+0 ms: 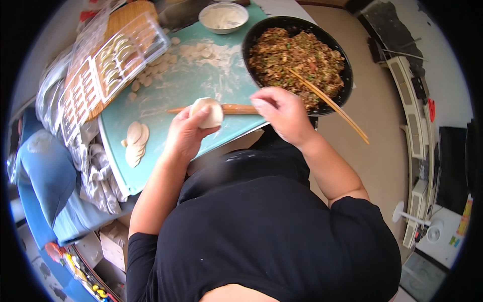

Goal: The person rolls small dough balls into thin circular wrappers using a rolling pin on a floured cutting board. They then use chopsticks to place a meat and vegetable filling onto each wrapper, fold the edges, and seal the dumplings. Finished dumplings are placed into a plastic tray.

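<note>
My left hand (187,132) is closed on a round, pale dumpling wrapper (213,114), with the thumb over its face. Behind the wrapper a wooden rolling pin (240,109) lies across the floured green mat (171,100). My right hand (286,115) hovers by the pin's right end, at the near left rim of a black pan (246,58). Its fingers curl inward, and blur at the tips hides whether they hold anything. Chopped filling (297,55) fills the pan, and a pair of chopsticks (332,106) rests in it, sticking out over the near right rim.
Several flat wrappers (135,143) overlap at the mat's left. Small dough pieces (156,70) lie farther back beside clear trays (146,38) holding formed dumplings (113,60). A bowl of flour (223,18) stands at the back. Blue seating (48,171) is on the left.
</note>
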Demonstrator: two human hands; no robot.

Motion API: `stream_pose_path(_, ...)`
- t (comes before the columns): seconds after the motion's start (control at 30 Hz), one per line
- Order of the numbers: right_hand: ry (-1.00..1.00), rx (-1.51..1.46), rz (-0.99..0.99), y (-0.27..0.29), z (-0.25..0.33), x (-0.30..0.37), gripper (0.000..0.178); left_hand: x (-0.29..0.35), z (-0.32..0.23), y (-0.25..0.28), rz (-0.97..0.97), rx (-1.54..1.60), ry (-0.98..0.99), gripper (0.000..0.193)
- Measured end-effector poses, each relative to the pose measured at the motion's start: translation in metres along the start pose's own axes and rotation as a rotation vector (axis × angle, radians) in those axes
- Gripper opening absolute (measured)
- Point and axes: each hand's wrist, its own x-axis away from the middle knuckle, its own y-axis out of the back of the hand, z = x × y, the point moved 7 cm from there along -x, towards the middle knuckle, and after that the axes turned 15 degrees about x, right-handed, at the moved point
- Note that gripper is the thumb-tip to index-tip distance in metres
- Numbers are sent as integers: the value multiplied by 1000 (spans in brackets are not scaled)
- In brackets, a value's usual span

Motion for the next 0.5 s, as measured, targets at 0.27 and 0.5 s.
stream_pose_path(0.27,-740,-413,-190,105,-113,134,25,-14,18,-1,-56,218,152,36)
stream_pose_path(0.5,-234,-414,-588,149,-112,92,29,-17,35,-48,31,322,269,35)
